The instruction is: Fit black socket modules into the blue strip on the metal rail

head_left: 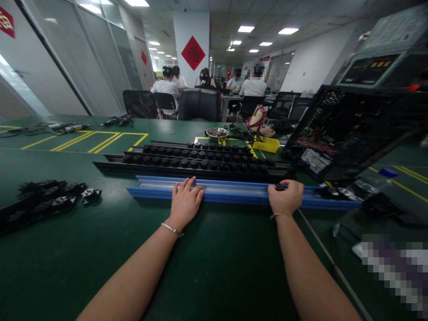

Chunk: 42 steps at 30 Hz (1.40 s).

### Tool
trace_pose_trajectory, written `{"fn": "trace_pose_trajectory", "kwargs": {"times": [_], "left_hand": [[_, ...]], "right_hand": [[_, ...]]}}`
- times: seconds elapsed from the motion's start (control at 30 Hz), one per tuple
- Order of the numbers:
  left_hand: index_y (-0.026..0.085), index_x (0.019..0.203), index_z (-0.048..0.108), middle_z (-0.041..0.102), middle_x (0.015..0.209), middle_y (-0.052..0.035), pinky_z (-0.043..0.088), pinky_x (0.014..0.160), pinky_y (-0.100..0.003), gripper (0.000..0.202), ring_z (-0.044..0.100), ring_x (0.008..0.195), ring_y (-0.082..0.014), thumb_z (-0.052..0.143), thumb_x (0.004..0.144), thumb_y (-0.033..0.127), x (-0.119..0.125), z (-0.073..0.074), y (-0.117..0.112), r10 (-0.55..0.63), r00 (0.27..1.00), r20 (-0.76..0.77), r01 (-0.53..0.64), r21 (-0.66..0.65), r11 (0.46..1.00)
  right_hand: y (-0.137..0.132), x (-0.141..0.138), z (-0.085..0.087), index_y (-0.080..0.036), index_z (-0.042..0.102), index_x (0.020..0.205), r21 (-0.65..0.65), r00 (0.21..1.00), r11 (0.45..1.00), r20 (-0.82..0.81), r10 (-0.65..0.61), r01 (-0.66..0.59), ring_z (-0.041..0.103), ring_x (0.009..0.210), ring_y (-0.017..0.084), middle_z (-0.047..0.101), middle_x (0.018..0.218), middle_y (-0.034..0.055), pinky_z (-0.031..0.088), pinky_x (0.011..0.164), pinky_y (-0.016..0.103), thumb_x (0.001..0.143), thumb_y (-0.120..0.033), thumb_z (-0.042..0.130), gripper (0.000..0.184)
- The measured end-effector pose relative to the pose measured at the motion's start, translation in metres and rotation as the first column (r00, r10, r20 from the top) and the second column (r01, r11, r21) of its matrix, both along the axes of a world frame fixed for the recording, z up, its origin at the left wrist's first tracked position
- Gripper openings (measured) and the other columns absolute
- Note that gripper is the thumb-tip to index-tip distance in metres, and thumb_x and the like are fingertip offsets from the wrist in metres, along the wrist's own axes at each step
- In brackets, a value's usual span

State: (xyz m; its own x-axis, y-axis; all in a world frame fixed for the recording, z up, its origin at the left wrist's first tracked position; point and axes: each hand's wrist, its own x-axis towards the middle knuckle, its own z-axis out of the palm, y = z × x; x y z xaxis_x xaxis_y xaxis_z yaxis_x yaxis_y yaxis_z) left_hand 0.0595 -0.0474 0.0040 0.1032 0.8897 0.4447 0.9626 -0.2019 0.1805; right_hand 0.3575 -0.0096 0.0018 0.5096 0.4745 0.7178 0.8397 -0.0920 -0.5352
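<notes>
A long blue plastic rail (234,192) lies across the green table in front of me. My left hand (185,200) rests flat on its left part, fingers stretched out over it. Further right, my right hand (286,197) is curled with its fingers closed, pinching a small dark part against the rail's top edge. Just behind the blue rail lie three long black trays (187,161) filled with several small black round parts.
A pile of small black fans (47,198) lies at the left. An open black computer case (347,129) stands at the right. A metal bowl (216,132) and a yellow bin (266,144) sit behind the trays. Other people sit at far tables.
</notes>
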Motion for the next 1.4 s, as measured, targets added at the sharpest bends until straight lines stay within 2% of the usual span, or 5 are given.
{"fn": "trace_pose_trajectory", "kwargs": {"times": [0.3, 1.0, 1.4], "left_hand": [[0.032, 0.105, 0.065, 0.047, 0.138, -0.003, 0.024, 0.107, -0.048, 0.035, 0.038, 0.128, -0.0245, 0.034, 0.09, 0.041, 0.001, -0.001, 0.0, 0.002, 1.0, 0.014, -0.002, 0.006, 1.0], [0.032, 0.105, 0.064, 0.047, 0.138, -0.0032, 0.024, 0.106, -0.048, 0.038, 0.037, 0.129, -0.0237, 0.03, 0.091, 0.042, 0.0, -0.001, 0.0, 0.003, 1.0, -0.017, -0.003, 0.009, 1.0], [0.032, 0.104, 0.065, 0.048, 0.137, -0.0029, 0.024, 0.106, -0.048, 0.036, 0.038, 0.128, -0.0243, 0.033, 0.09, 0.042, 0.0, -0.002, 0.001, 0.002, 1.0, -0.011, -0.001, 0.022, 1.0]], "right_hand": [[-0.001, -0.007, 0.001, -0.023, 0.043, 0.071, -0.041, 0.998, 0.997, 0.017, 0.064, -0.064, 0.05, 0.09, 0.026, 0.052, 0.083, 0.0054, 0.039, 0.077, 0.038, 0.058, -0.022, 0.052, 0.016], [-0.003, -0.022, 0.002, -0.022, 0.046, 0.072, -0.052, 0.99, 0.991, 0.066, 0.128, -0.125, 0.051, 0.092, 0.024, 0.054, 0.089, 0.0069, 0.039, 0.079, 0.036, 0.06, -0.022, 0.053, 0.014], [-0.001, -0.026, -0.003, -0.021, 0.048, 0.075, -0.012, 0.967, 0.979, 0.155, 0.203, -0.204, 0.052, 0.091, 0.024, 0.054, 0.09, 0.0067, 0.041, 0.079, 0.037, 0.063, -0.022, 0.056, 0.014]]}}
